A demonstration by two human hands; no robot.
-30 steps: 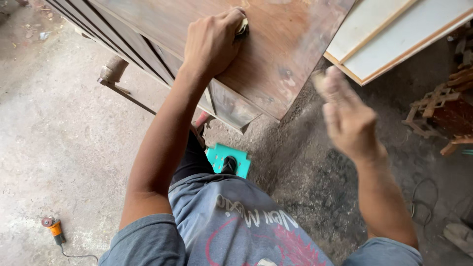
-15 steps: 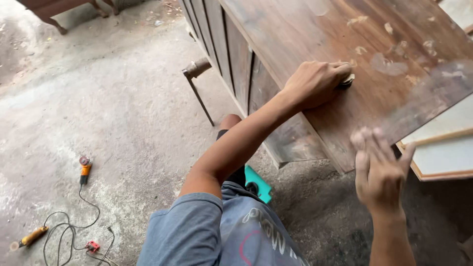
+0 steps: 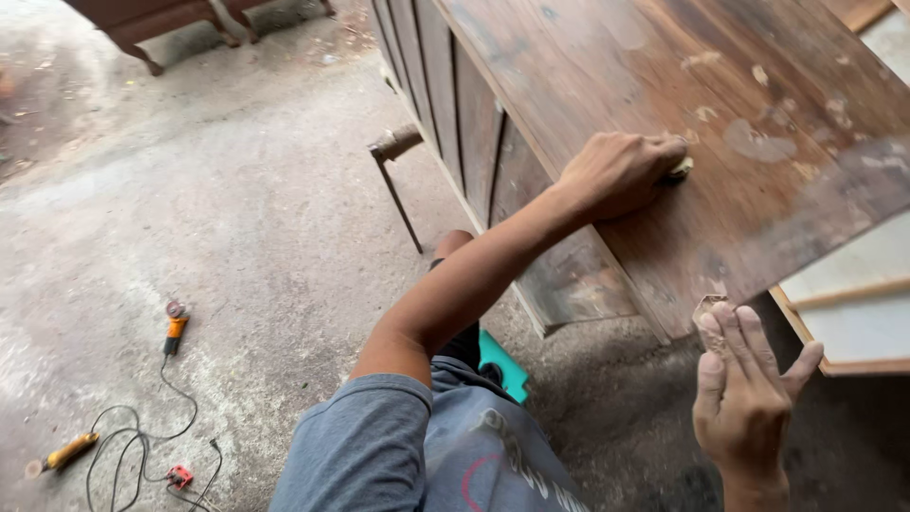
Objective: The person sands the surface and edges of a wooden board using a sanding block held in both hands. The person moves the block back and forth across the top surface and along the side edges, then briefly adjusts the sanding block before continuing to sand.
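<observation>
Both hands are at the near end of a wooden cabinet lying on its side. Reaching forward, the left hand is curled shut, knuckles up, pressing a small pale sanding pad flat against the broad brown panel; only the pad's tip shows past the fingertips. Lower down, the right hand is raised with its back to the camera, its fingers straight and close together, thumb out to the side. A small brownish scrap shows at its fingertips, just under the panel's near corner; whether the fingers pinch it or merely touch it cannot be told.

On the panel, dull worn patches and pale scuffs lie beyond the left hand. The cabinet's side, facing left, is made of recessed vertical boards. A short rusty metal stand leans beside it on the floor. At the right edge, light-coloured boards with wooden edging lie under the panel's corner.

Beneath the left arm are a grey shirt and a bright green object on the ground, mostly hidden by the person's leg.

Well apart on the grey concrete floor, an orange angle grinder lies with its black cord trailing to a second orange-handled tool and a small red plug. Dark furniture legs stand at the top left.
</observation>
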